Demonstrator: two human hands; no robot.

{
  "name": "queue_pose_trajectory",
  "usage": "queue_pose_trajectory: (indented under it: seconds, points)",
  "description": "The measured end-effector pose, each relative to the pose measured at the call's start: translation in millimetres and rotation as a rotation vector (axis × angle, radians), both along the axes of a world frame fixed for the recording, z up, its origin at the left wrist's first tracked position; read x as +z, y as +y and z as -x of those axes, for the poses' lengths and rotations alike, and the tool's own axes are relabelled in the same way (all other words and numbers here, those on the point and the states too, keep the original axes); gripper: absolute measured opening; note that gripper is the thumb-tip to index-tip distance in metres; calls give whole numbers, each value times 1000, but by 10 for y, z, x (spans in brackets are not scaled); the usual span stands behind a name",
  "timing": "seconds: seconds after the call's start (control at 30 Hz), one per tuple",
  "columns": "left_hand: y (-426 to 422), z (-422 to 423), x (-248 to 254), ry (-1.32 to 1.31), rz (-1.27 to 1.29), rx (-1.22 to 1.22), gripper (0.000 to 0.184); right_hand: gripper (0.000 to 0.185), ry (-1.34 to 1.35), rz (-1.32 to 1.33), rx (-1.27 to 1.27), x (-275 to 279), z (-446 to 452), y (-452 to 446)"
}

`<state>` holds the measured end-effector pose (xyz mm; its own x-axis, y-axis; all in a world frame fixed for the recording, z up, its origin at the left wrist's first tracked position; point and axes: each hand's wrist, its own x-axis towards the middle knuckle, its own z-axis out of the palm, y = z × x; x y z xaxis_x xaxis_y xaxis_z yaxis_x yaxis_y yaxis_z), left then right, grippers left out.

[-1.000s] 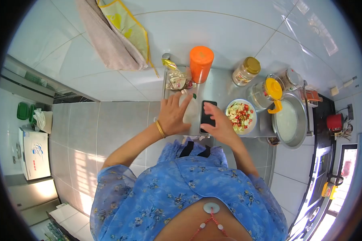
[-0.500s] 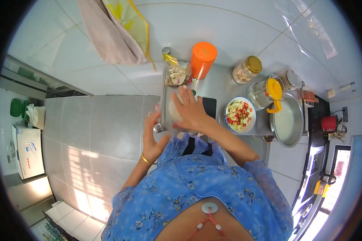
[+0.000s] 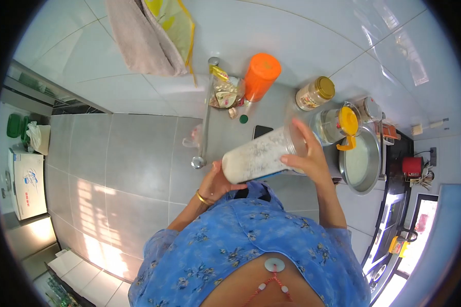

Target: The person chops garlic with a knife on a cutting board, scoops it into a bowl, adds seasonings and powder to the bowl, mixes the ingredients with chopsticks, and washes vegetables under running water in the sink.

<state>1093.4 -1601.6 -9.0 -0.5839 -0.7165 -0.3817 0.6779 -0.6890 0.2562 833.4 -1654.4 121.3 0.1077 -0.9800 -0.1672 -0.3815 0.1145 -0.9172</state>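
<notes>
A clear plastic jar of whitish powder or fine grain is tilted almost on its side in front of me, above the counter's near edge. My left hand cups its left end, with a gold bangle at the wrist. Around its clearer right end my right hand is closed, thumb on the near side and fingers on the far side. The bowl of chopped red and pale pieces is hidden behind the jar and right hand. Beyond the jar lies a dark phone, partly covered, and a small green cap.
At the back stand an orange canister, a bag of dry goods and a gold-lidded jar. To the right are a yellow-lidded pitcher and a metal basin holding whitish liquid. A towel hangs on the wall.
The jar has been lifted off the counter and tipped sideways, its clearer end to the right. My left hand has come to its left end; my right hand has moved right. Phone and cap are uncovered.
</notes>
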Motion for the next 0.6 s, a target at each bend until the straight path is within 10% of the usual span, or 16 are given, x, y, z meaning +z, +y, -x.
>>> queue_pose_trajectory:
  seconds: [0.43, 0.6]
  points:
    - [84, 354, 96, -311, 95, 333, 80, 90, -107, -26, -4, -288, 136, 225]
    - [172, 222, 56, -162, 12, 279, 75, 89, 184, 423, 505, 237, 38, 100]
